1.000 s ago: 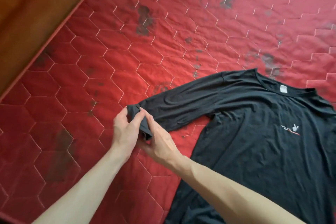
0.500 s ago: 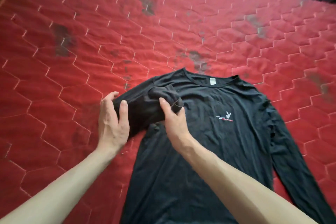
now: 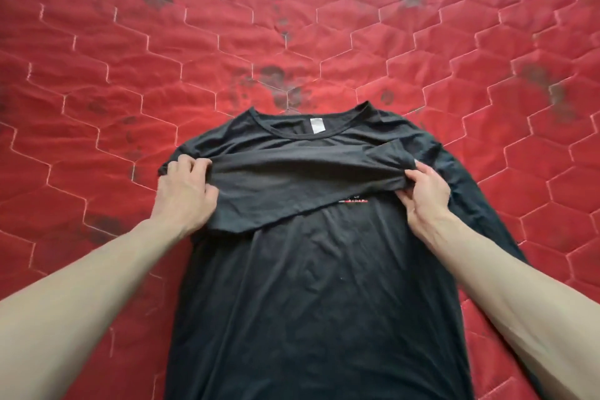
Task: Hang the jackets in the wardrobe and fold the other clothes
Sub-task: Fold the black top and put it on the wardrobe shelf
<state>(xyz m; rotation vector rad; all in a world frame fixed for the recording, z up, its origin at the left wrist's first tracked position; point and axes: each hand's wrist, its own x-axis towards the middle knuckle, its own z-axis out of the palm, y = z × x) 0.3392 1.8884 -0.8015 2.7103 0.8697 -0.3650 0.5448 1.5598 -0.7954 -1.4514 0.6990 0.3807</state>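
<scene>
A black long-sleeved shirt lies face up on the red quilted mattress, collar away from me, a white label in the neck. Its left sleeve is folded across the chest and covers most of a small red and white logo. My left hand grips the fold at the shirt's left shoulder, fingers curled into the cloth. My right hand pinches the sleeve's cuff end near the right shoulder. The other sleeve lies along the shirt's right side.
The red mattress with hexagon stitching and several dark stains fills the view on all sides of the shirt. No other clothes or furniture are in view.
The left sleeve, stretched out to the left a second ago, has been carried across the chest. My right hand moved right with the cuff; my left hand now holds the shoulder fold.
</scene>
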